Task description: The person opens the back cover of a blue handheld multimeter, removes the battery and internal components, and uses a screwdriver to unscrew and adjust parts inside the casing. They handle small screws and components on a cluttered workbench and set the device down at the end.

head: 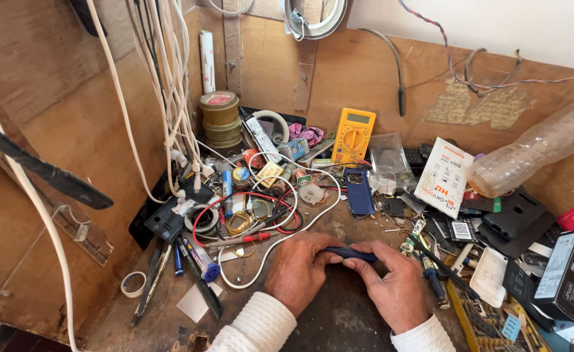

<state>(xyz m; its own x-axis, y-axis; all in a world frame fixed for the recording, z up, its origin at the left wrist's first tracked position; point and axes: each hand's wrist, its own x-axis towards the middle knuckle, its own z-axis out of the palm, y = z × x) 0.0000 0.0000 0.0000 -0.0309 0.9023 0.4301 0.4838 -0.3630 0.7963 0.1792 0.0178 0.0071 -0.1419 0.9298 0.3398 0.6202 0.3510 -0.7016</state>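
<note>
Left hand point(298, 270) and right hand point(394, 287): both clamped on a slim dark blue tool point(350, 255) over the bench point(339, 319); yellow multimeter point(353, 135), red probes point(251, 238) behind

Yellow multimeter point(353, 135) at back wall, tape rolls point(220, 120) stacked left (clear bottle point(537, 148) right).

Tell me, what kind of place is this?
Probably an electronics repair bench: a yellow multimeter, red and white wires and screwdrivers clutter the wooden table.
</note>
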